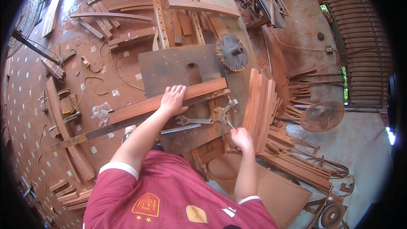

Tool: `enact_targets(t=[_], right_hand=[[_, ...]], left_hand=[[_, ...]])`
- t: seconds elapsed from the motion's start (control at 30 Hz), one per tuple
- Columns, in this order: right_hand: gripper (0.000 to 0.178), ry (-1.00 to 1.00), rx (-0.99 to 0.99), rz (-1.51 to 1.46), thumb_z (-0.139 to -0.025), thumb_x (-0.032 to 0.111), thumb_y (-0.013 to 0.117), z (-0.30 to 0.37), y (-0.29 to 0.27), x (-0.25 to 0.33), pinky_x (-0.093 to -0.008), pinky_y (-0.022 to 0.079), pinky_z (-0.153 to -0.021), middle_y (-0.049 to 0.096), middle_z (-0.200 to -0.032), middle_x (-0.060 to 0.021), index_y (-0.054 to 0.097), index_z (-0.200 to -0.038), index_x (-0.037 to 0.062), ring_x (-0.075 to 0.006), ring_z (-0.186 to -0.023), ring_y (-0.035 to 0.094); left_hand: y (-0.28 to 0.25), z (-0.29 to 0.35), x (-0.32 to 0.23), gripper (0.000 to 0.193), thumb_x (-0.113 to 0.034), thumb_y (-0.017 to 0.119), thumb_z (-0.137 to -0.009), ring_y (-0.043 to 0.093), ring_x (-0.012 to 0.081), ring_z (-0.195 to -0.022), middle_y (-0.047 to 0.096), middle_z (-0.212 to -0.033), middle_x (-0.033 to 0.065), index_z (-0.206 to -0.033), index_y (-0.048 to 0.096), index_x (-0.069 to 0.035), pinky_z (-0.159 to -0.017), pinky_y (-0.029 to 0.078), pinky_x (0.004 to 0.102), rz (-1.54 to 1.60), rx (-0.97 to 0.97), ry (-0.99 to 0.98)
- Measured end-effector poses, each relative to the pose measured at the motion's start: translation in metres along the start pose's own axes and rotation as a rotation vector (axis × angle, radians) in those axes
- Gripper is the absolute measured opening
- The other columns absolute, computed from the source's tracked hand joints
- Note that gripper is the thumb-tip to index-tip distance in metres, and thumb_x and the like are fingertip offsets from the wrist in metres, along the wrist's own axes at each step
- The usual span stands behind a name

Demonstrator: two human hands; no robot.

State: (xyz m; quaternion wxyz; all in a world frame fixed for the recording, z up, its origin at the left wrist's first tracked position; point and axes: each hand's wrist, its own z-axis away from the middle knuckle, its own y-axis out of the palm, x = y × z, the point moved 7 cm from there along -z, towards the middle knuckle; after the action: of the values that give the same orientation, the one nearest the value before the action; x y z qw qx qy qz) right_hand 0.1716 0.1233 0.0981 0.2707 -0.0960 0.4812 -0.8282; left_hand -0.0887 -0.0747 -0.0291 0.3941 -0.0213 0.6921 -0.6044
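Note:
My left hand (172, 99) spans a long reddish wooden board (205, 88), fingers over its far edge and thumb on the near side. The board lies along a narrow metal fence bar (91, 135) across a dark metal saw table (163, 70). At the bar's right end is a metal clamp fitting (224, 111). Beside it my right hand (243, 139) is closed around the red end of a thin metal rod (230, 124); most of its grip is hidden. An adjustable wrench (197, 121) and a white steel ruler (181, 129) lie on the table's near part.
A toothed circular saw blade (229, 55) lies at the table's far right. Stacked boards (259, 106) stand close to my right hand. More wood strips (112, 16) litter the dusty floor, with a yellow cable (87, 84) at left and a round fan guard (322, 115) at right.

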Motion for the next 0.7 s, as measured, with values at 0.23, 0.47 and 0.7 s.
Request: enact_targets(t=[0.23, 0.47, 0.7], right_hand=[[0.044, 0.044, -0.147, -0.091, -0.100, 0.043, 0.061, 0.016, 0.015, -0.002, -0.0557, 0.056, -0.085, 0.074, -0.095, -0.0291, 0.072, -0.094, 0.0003, -0.0471, -0.096, 0.072], [0.045, 0.014, -0.250, -0.221, -0.100, 0.044, 0.060, 0.006, 0.038, -0.013, -0.0585, 0.056, -0.079, 0.073, -0.087, -0.0289, 0.071, -0.091, 0.0019, -0.0479, -0.090, 0.072], [0.041, -0.079, -0.640, -0.290, -0.102, 0.040, 0.062, 0.001, 0.077, -0.013, -0.0570, 0.053, -0.060, 0.069, -0.069, -0.0230, 0.065, -0.079, 0.0058, -0.0458, -0.067, 0.070]], left_hand=[[-0.003, -0.001, -0.001, 0.095, -0.044, 0.089, -0.071, 0.050, 0.0287, -0.135, 0.055, -0.141, 0.0122, -0.146, 0.047, -0.004, -0.111, 0.037, 0.0439, 0.003, -0.016, 0.003], [-0.002, -0.001, 0.000, 0.094, -0.044, 0.089, -0.071, 0.050, 0.0285, -0.135, 0.056, -0.140, 0.0115, -0.145, 0.047, -0.004, -0.111, 0.037, 0.0435, 0.003, -0.022, 0.003], [-0.001, -0.001, -0.003, 0.094, -0.044, 0.088, -0.070, 0.050, 0.0285, -0.134, 0.056, -0.138, 0.0116, -0.145, 0.047, -0.004, -0.111, 0.037, 0.0435, -0.018, -0.031, 0.008]])
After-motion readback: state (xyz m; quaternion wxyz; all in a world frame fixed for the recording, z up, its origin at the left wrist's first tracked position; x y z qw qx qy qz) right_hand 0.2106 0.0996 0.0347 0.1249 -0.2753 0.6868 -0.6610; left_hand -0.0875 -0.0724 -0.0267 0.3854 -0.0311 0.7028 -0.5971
